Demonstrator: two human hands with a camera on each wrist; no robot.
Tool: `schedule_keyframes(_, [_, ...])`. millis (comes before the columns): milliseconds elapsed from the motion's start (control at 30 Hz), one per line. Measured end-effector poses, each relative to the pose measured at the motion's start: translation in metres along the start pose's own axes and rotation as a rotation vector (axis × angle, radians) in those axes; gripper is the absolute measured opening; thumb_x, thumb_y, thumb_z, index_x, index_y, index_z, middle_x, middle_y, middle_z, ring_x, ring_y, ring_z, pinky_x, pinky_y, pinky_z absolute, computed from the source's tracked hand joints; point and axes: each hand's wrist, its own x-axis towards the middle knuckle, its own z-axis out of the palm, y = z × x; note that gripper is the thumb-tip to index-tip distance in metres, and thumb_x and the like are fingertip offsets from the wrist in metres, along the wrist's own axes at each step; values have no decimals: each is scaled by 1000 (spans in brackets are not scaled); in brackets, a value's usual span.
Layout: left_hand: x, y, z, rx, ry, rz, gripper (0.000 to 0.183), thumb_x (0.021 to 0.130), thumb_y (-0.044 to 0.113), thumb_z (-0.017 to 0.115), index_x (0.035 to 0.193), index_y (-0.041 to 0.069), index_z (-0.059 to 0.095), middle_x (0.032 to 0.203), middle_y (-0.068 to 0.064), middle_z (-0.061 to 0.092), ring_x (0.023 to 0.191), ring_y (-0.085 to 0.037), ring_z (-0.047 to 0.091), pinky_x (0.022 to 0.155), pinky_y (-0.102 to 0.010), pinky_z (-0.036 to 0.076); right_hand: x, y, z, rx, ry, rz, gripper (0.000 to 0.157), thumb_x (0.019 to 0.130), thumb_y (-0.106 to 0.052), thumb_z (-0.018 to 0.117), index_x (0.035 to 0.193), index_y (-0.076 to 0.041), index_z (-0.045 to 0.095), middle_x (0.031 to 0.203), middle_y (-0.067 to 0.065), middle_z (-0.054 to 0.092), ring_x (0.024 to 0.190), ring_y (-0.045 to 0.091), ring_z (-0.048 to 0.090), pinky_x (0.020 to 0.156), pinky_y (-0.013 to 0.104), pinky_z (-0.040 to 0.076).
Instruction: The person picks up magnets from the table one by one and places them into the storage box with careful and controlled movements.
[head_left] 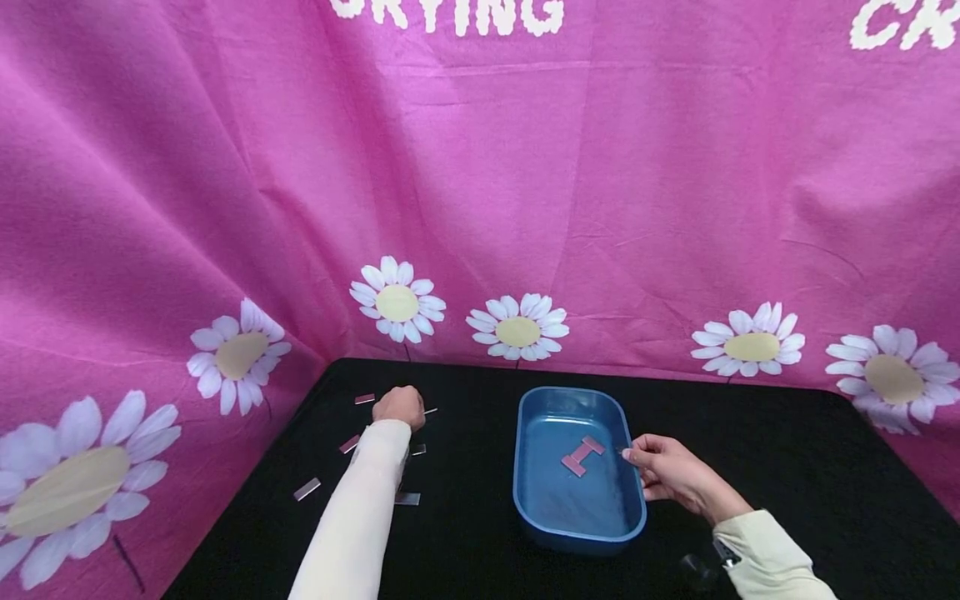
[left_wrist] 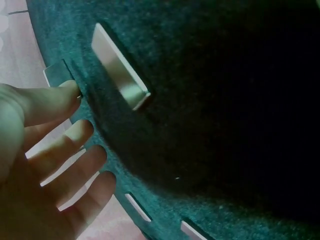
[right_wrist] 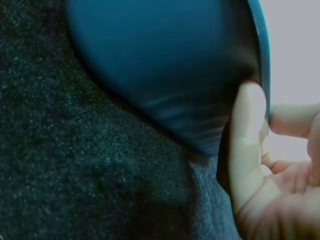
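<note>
My left hand (head_left: 401,407) reaches over the far left of the table; its thumb and forefinger pinch a thin flat rectangular strip (left_wrist: 57,73), partly covered by the thumb. The other fingers (left_wrist: 97,160) are spread apart. Nearer to me lies a shiny metallic-looking strip (left_wrist: 120,70). At the tub's right side, my right hand (head_left: 671,471) pinches the rim of a deep blue plastic tub (head_left: 525,500), thumb on one side of the wall and a finger on the other. Inside the tub, pinkish strips (head_left: 583,455) form an I shape on the bottom.
Around the left arm, other strips lie on the black cloth-covered table (head_left: 465,433): a far one (head_left: 364,398), two toward the left edge (head_left: 349,443), and one by the forearm (head_left: 407,498). A dark roundish object (head_left: 697,571) sits near the right wrist. A pink curtain (head_left: 480,208) hangs behind.
</note>
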Motion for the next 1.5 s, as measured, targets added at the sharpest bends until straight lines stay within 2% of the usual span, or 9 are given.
schedule_keyframes(100, [-2,1,-4,-9,-4,12,21,80,10,66,59,14,66,71,-5,67,66,-20,56,61,-41,53,0,0,1,2,-4,-11,14,101,-22,53,101,-8,53,77,-2,58,63,7,60,60,23,56])
schedule_keyframes(233, [-3,3,-7,-25,-19,36,14,80,12,69,67,15,71,72,-2,67,69,-19,56,63,-40,52,0,-1,3,-2,15,-2,13,102,-20,52,102,-7,53,77,-1,59,63,8,61,60,24,57])
schedule_keyframes(500, [-3,12,-13,-26,-31,130,10,79,13,70,69,15,71,70,1,65,70,-17,55,62,-35,49,-1,-1,3,4,22,13,14,101,-22,53,102,-9,53,79,-1,59,64,9,61,61,24,57])
schedule_keyframes(767, [-5,25,-16,-68,-69,190,6,85,15,72,81,13,75,80,-1,70,74,-17,56,70,-37,53,-3,0,4,-1,20,-8,12,102,-19,51,101,-7,52,77,-1,58,64,9,62,61,25,58])
schedule_keyframes(967, [-3,35,-20,-62,-69,273,5,88,18,72,87,15,76,87,-1,71,77,-15,57,74,-38,52,-2,-2,4,-13,28,-4,12,102,-19,49,100,-7,52,78,-1,57,64,9,61,62,26,58])
schedule_keyframes(1100, [-2,43,-26,-93,-78,288,5,89,18,71,88,15,75,88,-1,70,78,-15,56,75,-38,52,-2,-2,2,-21,30,0,14,103,-20,49,101,-7,53,78,0,58,64,9,61,62,26,58])
schedule_keyframes(1267, [-2,51,-34,-118,-50,302,6,89,19,71,89,15,76,92,-1,71,82,-16,59,80,-40,53,-2,-2,3,-30,36,-19,15,103,-19,49,102,-5,52,76,-1,57,63,9,60,59,24,56])
schedule_keyframes(1500, [-11,63,-47,-108,-11,350,6,87,18,73,89,14,77,99,-3,70,90,-17,59,87,-41,53,-3,-1,4,-20,19,-31,15,102,-22,51,103,-7,52,78,-1,57,65,9,60,61,25,57])
